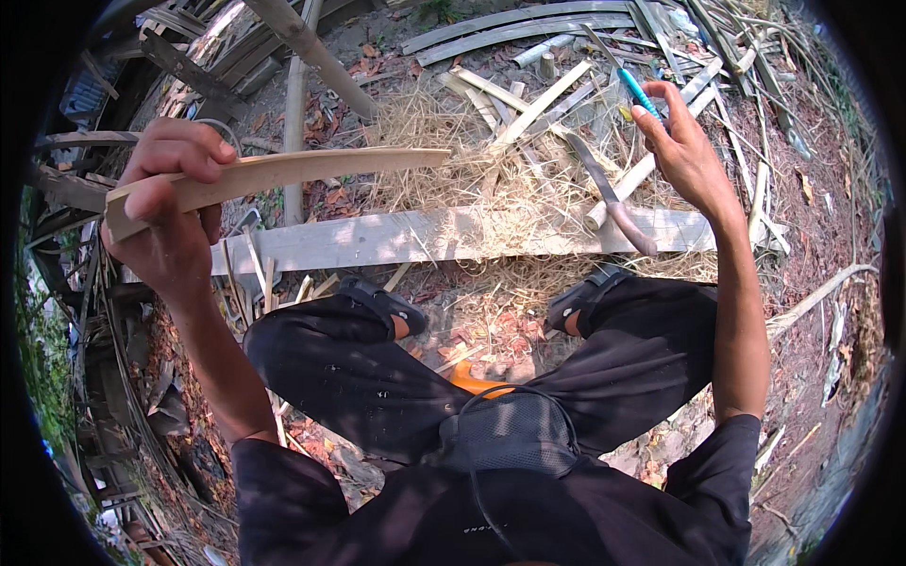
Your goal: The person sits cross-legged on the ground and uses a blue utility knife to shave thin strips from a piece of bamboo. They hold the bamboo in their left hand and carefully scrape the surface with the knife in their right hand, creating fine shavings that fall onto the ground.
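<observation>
My left hand [162, 212] is closed around the left end of a flat, pale bamboo strip [321, 167], thumb in front and fingers over the top. The strip points right, its far end narrowing above the shavings. In my right hand [691, 156], raised at the upper right, is a slim knife [634, 87] with a turquoise handle. Its blade points up and left, away from the strip. A second, curved knife [595, 170] with a brown handle lies across the grey plank [368, 242] in front of my feet, touched by neither hand.
Curly pale shavings [415, 132] cover the ground and part of the plank. Split bamboo pieces [543, 104] lie beyond it, with long grey slats [519, 24] farther off. A slanting pole [316, 57] stands at upper left. Something orange [475, 379] shows between my legs.
</observation>
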`<move>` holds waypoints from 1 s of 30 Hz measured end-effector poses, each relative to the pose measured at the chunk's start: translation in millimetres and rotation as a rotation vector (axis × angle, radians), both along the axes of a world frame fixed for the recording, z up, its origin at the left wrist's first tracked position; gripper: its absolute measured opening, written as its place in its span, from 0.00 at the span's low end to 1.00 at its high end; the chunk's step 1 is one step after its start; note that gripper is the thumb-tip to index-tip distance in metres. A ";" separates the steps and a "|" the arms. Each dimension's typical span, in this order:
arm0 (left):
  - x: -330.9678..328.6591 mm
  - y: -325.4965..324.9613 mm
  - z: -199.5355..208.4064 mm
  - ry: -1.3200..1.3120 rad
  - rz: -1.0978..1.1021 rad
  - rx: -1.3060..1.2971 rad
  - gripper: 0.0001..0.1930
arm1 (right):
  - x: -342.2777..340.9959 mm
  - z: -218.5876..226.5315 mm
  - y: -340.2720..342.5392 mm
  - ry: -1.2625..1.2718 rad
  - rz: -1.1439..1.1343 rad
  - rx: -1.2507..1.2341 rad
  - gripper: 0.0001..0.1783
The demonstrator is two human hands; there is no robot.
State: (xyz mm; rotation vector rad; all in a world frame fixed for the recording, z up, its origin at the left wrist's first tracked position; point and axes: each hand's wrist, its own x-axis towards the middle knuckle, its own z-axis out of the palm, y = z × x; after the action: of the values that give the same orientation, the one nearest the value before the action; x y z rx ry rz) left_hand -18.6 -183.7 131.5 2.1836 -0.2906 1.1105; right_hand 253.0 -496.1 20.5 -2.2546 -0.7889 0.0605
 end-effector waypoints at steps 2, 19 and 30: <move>-1.0 -9.9 -30.5 0.039 0.035 -0.117 0.26 | -19.2 6.9 16.5 0.106 0.074 -0.012 0.23; -11.0 -34.5 -115.6 0.290 0.086 -0.300 0.05 | -177.7 -37.7 50.2 1.244 0.395 0.759 0.16; -6.6 -41.6 -117.1 0.235 0.195 -0.271 0.08 | -242.6 -75.4 80.6 0.159 0.283 0.162 0.29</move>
State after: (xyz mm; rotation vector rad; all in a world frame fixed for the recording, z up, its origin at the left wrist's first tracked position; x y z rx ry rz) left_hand -25.1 -225.3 14.5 2.1011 0.1704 0.9212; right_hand 10.5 -415.5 -54.9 -1.9471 -0.9844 0.2950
